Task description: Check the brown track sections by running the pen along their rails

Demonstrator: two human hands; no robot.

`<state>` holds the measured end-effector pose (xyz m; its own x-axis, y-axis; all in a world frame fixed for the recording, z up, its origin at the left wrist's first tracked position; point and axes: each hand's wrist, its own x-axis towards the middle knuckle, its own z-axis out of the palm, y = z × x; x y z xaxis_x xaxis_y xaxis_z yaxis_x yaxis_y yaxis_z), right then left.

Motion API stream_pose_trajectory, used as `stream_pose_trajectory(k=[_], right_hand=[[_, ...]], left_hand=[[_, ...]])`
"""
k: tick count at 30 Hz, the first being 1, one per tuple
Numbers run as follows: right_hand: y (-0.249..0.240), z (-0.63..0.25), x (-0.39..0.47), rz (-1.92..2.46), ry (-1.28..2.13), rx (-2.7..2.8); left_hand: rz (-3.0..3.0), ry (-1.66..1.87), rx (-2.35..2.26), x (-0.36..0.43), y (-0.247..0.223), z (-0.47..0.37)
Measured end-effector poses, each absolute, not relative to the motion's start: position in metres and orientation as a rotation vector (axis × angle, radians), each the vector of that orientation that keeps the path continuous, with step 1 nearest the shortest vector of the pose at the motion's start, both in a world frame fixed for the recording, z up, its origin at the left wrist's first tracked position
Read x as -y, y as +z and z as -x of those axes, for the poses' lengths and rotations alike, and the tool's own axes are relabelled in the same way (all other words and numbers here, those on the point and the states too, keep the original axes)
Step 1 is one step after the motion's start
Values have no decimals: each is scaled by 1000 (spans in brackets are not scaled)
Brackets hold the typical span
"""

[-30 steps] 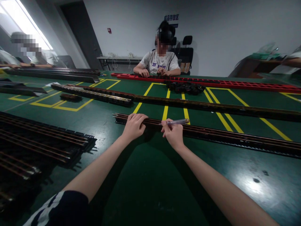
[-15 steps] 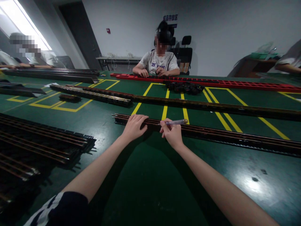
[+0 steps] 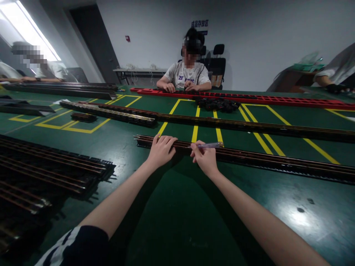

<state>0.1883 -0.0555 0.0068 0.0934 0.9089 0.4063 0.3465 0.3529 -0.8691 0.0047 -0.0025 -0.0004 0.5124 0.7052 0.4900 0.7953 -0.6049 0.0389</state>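
Observation:
A long black rail [image 3: 266, 159] with copper-coloured rods along it lies across the green table in front of me. My left hand [image 3: 161, 150] is closed over the rail near its left end, fingers on the far side and thumb on the near side. Just to the right, my right hand [image 3: 205, 159] grips a screwdriver [image 3: 213, 145] with a clear, purplish handle. The handle points right, and the thin shaft points left, low over the rail between my hands. Whether its tip touches the rail I cannot tell.
Several similar rails [image 3: 52, 162] lie at the near left. Another long rail [image 3: 249, 125] runs across behind mine. Farther back are a pile of black parts [image 3: 219, 104] and a red frame [image 3: 277, 99], where a co-worker [image 3: 191, 75] sits. Yellow tape [image 3: 195, 133] marks the table.
Both my hands sit slightly farther right in view, still at the rail with the screwdriver held. At the far right, a person's arm has moved left, showing a dark-covered hand.

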Motion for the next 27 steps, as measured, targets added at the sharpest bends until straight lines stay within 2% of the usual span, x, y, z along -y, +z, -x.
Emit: stream_pose_trajectory(k=[22, 27], right_hand=[[7, -195, 58, 1277, 401, 1485], [8, -198, 58, 1266, 524, 1515]], left_hand=[[2563, -660, 1324, 0, -4, -5], [2605, -670, 1323, -1, -3, -4]])
